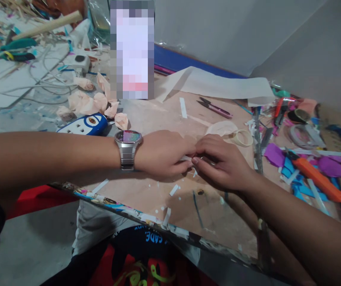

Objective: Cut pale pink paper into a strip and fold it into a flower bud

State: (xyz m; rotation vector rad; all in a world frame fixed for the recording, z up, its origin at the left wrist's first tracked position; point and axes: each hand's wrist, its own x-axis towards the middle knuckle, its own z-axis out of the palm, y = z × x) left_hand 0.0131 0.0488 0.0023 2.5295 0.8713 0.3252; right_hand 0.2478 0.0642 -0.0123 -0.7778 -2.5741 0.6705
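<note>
My left hand (164, 153), a watch (127, 143) on its wrist, meets my right hand (222, 161) above the middle of the table. Both are closed, fingertips touching, around a small white paper strip (186, 158) that shows between them. Most of the strip is hidden by the fingers. Cut white scraps lie near the hands, one loose strip (174, 190) just below them and another (183, 107) farther back. Thread snips (214, 108) rest beyond my right hand, close to a roll of tape (243, 138) and a long white paper sheet (218, 85).
Behind my left forearm are a blue-and-white power strip (84, 124), crumpled pinkish paper (82, 102) and green-handled pliers (18, 49). A pixelated upright rectangle (132, 47) stands at the back. An orange cutter (318, 178) lies among scraps on the right. The table's front edge (146, 220) is near me.
</note>
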